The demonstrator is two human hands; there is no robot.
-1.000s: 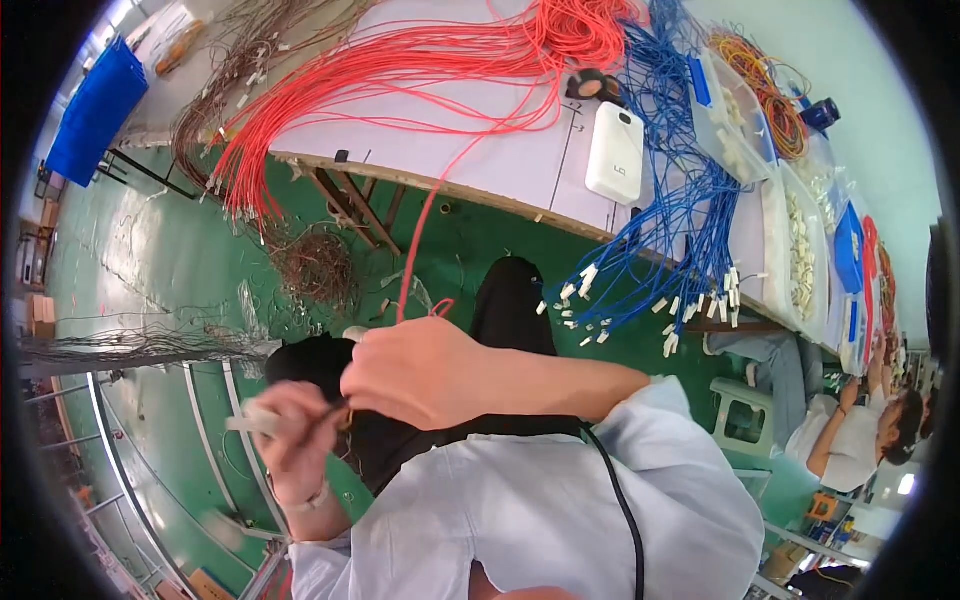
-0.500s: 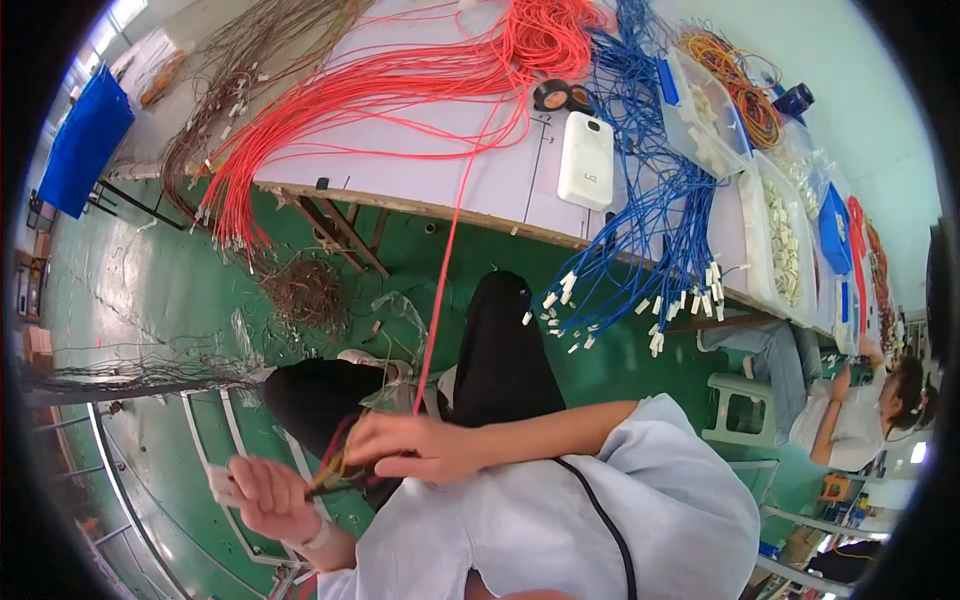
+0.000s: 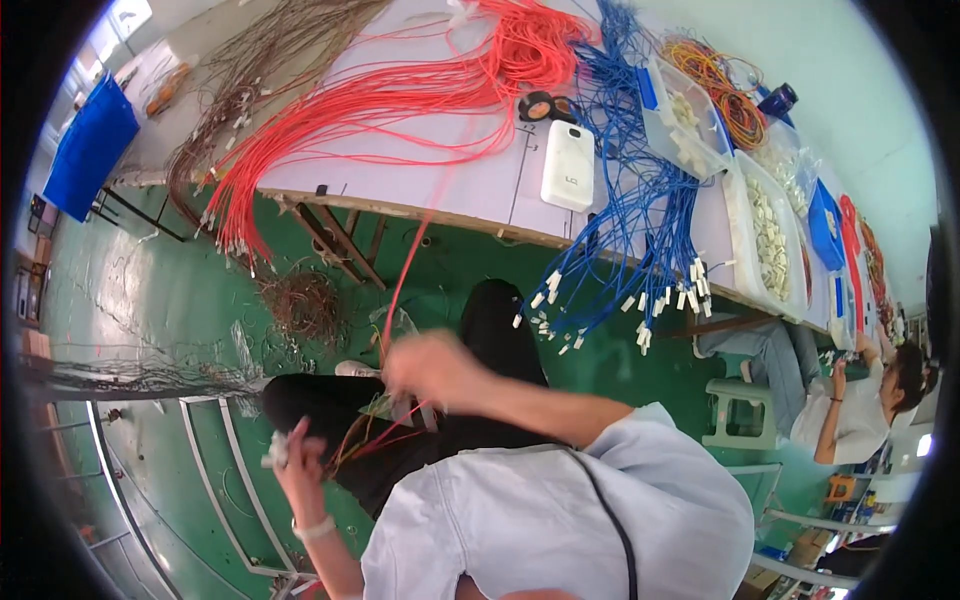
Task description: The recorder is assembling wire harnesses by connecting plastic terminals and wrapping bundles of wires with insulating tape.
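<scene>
My left hand [image 3: 302,470] is at the lower left, its fingers closed on a small white connector [image 3: 277,452]. Yellow and red wires [image 3: 368,437] run from beside this hand across my dark-trousered lap. My right hand [image 3: 435,370] is above my lap, so smeared by motion that its fingers cannot be made out. A single red wire [image 3: 407,268] drops from the table down to the right hand; whether the fingers grip it is hidden in the blur.
On the table [image 3: 490,195] lie bundles of red wires [image 3: 370,105] and blue wires [image 3: 650,200], black tape rolls [image 3: 536,106], and a white power bank [image 3: 568,165]. Bins of white connectors [image 3: 765,235] stand at right. A co-worker [image 3: 860,400] sits beyond a stool [image 3: 740,412]. Tangled wires [image 3: 305,300] lie on the floor.
My right hand has moved up and away from the left hand, over my lap. The left hand has shifted slightly right with the white connector, and the wires between the hands now show.
</scene>
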